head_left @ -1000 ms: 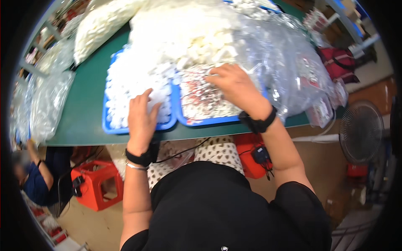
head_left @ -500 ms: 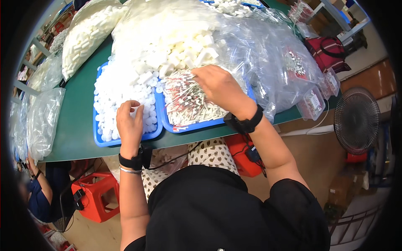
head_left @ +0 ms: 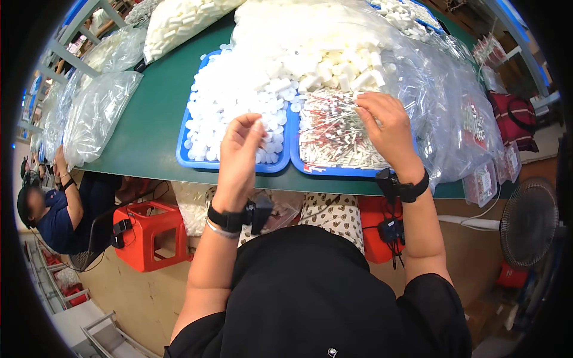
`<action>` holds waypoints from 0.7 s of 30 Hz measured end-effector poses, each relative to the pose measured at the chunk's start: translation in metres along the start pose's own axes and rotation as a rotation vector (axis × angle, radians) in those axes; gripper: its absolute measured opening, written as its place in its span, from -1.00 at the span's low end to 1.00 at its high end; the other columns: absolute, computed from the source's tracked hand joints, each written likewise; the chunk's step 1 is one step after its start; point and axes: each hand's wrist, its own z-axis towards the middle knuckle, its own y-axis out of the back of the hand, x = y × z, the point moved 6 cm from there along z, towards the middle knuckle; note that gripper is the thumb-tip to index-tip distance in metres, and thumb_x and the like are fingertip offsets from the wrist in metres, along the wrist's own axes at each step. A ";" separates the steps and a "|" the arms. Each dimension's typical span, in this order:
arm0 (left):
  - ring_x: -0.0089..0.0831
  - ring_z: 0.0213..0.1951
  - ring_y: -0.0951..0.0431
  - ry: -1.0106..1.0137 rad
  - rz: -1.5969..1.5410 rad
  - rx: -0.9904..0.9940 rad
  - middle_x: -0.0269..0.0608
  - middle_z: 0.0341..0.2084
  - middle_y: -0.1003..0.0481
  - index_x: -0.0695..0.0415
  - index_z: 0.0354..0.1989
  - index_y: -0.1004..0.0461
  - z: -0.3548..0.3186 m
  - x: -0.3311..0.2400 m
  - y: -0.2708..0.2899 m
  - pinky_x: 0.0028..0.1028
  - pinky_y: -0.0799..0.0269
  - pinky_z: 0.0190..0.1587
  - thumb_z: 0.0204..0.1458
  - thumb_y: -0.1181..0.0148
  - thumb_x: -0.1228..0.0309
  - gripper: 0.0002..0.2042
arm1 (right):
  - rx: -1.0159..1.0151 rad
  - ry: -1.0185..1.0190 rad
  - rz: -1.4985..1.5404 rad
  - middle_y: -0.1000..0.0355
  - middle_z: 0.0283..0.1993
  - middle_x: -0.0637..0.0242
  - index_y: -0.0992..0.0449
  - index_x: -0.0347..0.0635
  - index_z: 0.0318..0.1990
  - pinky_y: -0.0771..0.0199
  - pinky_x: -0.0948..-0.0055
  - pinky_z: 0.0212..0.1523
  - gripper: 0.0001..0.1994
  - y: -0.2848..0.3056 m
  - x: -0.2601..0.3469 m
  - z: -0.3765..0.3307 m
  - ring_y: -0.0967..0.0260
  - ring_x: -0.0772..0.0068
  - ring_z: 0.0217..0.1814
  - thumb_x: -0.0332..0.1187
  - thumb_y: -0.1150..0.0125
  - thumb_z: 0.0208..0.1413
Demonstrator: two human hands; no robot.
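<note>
My left hand (head_left: 239,152) is raised over the near right part of a blue tray (head_left: 230,165) heaped with small white round plastic caps (head_left: 209,128). Thumb and forefinger are pinched together, and whatever sits between them is too small to name. A second blue tray (head_left: 343,172), right beside it, holds a pile of thin white sticks with red and dark parts (head_left: 334,128). My right hand (head_left: 385,126) reaches over the right side of this pile, its curled fingertips at the sticks. What they grip cannot be made out.
Behind the trays lies a big clear bag of cream-coloured blocks (head_left: 352,65). Crumpled clear plastic (head_left: 441,101) and small clear boxes (head_left: 480,182) lie to the right, near a fan (head_left: 529,221). A red stool (head_left: 152,235) stands lower left, near another person (head_left: 59,215).
The head view has turned, so trays and hands appear farther right. My left thumb and forefinger have drawn together and the hand has turned slightly. My right hand stays at the stick pile.
</note>
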 end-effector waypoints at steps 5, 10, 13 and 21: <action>-0.59 -0.29 -0.44 0.419 -0.649 0.216 -0.24 -0.24 -0.46 0.24 0.09 -0.38 -0.047 0.019 -0.034 -0.62 -0.43 -0.22 0.23 -0.13 0.45 -0.71 | 0.052 -0.285 0.260 -0.56 -0.31 0.21 -0.59 -0.31 -0.25 -0.45 0.41 -0.24 -0.88 0.005 0.005 -0.006 -0.49 0.31 -0.29 -0.47 -0.30 0.07; -0.60 -0.29 -0.43 0.633 -0.736 0.250 -0.26 -0.24 -0.47 0.22 0.03 -0.40 -0.076 0.039 -0.044 -0.66 -0.41 -0.25 0.27 -0.09 0.22 -0.68 | 0.191 -0.426 0.513 -0.54 -0.38 0.26 -0.59 -0.30 -0.28 -0.42 0.51 -0.36 -0.90 0.001 0.051 -0.039 -0.43 0.51 -0.41 -0.52 -0.35 0.04; -0.62 -0.34 -0.41 0.685 -0.814 0.269 -0.34 -0.33 -0.45 0.22 0.00 -0.41 -0.083 0.041 -0.053 -0.63 -0.37 -0.28 0.28 -0.04 0.13 -0.63 | 0.191 -0.424 0.541 -0.50 -0.42 0.29 -0.57 -0.28 -0.29 -0.38 0.54 -0.43 -0.91 -0.007 0.066 -0.059 -0.40 0.52 -0.45 -0.52 -0.35 0.04; -0.65 -0.39 -0.32 0.719 -0.949 0.294 -0.42 -0.41 -0.39 0.21 0.00 -0.40 -0.085 0.048 -0.061 -0.62 -0.31 -0.32 0.28 -0.02 0.10 -0.61 | 0.224 -0.385 0.421 -0.43 -0.45 0.31 -0.55 -0.26 -0.30 -0.26 0.52 -0.56 -0.91 -0.011 0.080 -0.068 -0.32 0.48 -0.54 -0.52 -0.33 0.05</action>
